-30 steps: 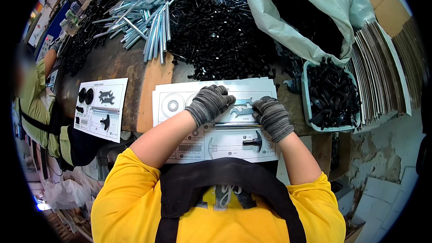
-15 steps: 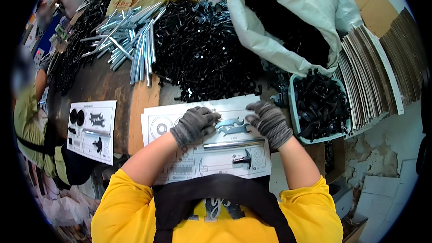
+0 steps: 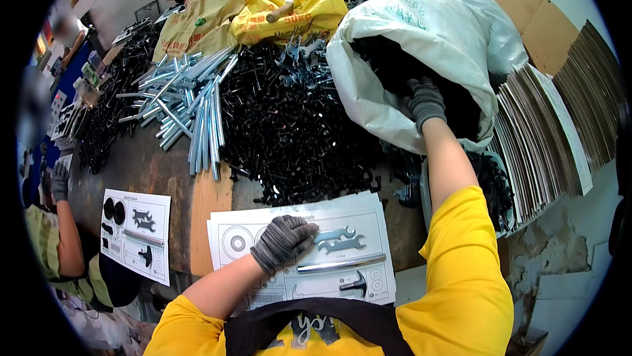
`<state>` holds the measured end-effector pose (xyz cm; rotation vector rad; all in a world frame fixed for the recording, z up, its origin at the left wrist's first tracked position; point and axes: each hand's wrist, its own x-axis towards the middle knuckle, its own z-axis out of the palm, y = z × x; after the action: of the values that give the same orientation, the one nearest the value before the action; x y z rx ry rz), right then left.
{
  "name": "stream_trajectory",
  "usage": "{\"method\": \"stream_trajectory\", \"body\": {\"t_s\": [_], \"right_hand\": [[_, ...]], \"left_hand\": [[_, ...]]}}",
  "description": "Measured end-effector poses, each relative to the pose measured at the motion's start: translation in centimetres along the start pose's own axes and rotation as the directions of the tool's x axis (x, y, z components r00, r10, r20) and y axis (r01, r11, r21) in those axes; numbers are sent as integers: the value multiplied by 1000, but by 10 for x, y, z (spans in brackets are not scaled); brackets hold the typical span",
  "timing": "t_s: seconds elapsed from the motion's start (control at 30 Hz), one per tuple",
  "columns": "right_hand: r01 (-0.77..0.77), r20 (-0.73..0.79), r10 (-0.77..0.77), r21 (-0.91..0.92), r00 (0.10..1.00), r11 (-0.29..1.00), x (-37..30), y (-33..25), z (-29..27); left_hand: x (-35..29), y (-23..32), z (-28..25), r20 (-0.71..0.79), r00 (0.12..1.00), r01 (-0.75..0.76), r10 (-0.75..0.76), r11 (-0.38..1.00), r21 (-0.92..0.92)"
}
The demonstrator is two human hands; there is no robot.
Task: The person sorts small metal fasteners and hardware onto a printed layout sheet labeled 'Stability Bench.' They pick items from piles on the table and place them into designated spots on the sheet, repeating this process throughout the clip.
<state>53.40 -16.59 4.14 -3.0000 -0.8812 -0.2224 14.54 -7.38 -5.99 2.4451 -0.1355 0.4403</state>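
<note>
Left fingers [image 3: 301, 227] just beside the open-ended wrenches [image 3: 342, 245]

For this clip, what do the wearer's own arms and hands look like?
The left hand and right hand wear matching knit gloves, streaked in lighter and darker grey. Beyond the cuffs the forearms are bare, up to plain, bright yellow sleeves. No cables or markings are visible on them.
</note>
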Motion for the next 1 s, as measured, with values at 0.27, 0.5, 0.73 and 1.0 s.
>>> {"method": "stream_trajectory", "body": {"t_s": [0.27, 0.5, 0.73, 1.0], "right_hand": [[-86, -114, 80, -53, 990, 995, 65, 10, 88], [-101, -194, 139, 198, 971, 975, 42, 18, 21], [234, -63, -252, 630, 966, 740, -45, 12, 19], [-306, 228, -549, 950, 804, -55, -193, -114, 25]], "left_hand": [[2, 1, -5, -24, 1000, -3, 1, 997, -77], [5, 1, -7, -22, 1000, -19, 18, 996, -86], [2, -1, -2, -63, 995, -85, 83, 996, -31], [5, 17, -36, 36, 809, 263, -586, 307, -914]]}}
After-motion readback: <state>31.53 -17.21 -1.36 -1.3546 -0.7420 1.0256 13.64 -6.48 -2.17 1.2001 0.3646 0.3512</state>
